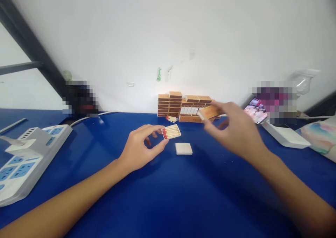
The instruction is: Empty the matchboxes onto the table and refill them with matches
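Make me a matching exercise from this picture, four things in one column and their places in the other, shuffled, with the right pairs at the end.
Things
1. open white rectangular cardboard tray of red-tipped matches
2. brown-orange cardboard matchbox, somewhat blurred
3. small white rectangular piece, apparently cardboard
4. white plastic power strip with blue sockets

Places
A. in the right hand
B. at the left edge of the picture
C. lying on the glossy blue tabletop, between the two forearms
D. in the left hand

Right pairs: 1-D, 2-A, 3-C, 4-B
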Tool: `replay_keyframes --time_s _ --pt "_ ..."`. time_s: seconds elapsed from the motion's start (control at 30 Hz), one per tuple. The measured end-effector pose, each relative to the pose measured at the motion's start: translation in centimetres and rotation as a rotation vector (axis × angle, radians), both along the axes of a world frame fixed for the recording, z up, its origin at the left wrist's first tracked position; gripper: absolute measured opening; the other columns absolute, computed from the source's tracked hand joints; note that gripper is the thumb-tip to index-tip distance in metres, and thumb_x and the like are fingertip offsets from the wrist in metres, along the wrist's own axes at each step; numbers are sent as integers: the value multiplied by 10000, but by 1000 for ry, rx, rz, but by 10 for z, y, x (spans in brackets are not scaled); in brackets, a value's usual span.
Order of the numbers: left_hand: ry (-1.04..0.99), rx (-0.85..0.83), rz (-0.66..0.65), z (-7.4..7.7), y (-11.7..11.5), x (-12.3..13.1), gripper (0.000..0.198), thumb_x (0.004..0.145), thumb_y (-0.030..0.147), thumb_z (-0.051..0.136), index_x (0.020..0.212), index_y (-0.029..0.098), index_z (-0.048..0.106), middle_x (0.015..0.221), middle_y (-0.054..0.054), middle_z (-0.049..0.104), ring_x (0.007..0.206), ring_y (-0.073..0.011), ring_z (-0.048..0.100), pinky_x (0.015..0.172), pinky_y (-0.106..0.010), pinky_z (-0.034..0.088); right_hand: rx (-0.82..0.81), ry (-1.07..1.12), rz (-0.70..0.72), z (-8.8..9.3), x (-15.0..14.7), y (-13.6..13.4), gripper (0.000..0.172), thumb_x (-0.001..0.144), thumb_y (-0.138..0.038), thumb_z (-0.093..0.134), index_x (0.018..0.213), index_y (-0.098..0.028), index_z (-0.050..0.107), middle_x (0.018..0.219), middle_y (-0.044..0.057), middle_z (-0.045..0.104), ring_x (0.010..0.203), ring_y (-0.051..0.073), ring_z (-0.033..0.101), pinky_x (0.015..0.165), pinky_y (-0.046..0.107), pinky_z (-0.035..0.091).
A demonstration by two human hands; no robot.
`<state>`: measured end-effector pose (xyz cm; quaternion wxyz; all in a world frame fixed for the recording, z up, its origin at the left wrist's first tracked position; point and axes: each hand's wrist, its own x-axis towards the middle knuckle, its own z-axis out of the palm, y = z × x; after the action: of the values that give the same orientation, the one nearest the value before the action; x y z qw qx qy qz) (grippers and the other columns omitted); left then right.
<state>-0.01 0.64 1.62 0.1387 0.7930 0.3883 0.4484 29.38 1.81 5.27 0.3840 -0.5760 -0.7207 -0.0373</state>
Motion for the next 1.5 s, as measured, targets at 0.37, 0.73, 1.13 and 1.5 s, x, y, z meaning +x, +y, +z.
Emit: replay_keyframes --time_s 0.37,0.73,1.13,1.5 --pt "-2 75 17 -2 -3 1 333 880 283 791 1207 231 749 917 -7 737 675 -103 606 650 -259 555 -142 403 377 -31 -43 -16 461 925 -456 733 1351 -294 672 1372 118 622 969 272 710 843 480 644" --pt "21 107 29 2 -2 1 267 813 236 808 1074 207 762 893 -9 747 686 -115 627 599 -237 531 21 310 344 -33 -47 -21 395 942 -380 730 1325 -293 692 1263 111 674 834 227 733 789 454 653" --pt "7 92 -2 -3 2 0 312 823 249 843 1126 211 776 878 3 745 642 -90 612 596 -220 542 -277 829 424 -41 -58 -22 412 945 -431 740 1290 -215 678 1231 116 763 975 265 787 816 429 698" --pt "-20 5 -30 -10 4 -1 380 825 375 880 1170 248 783 885 6 765 708 -107 654 621 -221 555 -482 786 552 -36 -78 -52 602 970 -323 683 1546 -231 536 1403 106 702 1266 280 691 1085 481 589"
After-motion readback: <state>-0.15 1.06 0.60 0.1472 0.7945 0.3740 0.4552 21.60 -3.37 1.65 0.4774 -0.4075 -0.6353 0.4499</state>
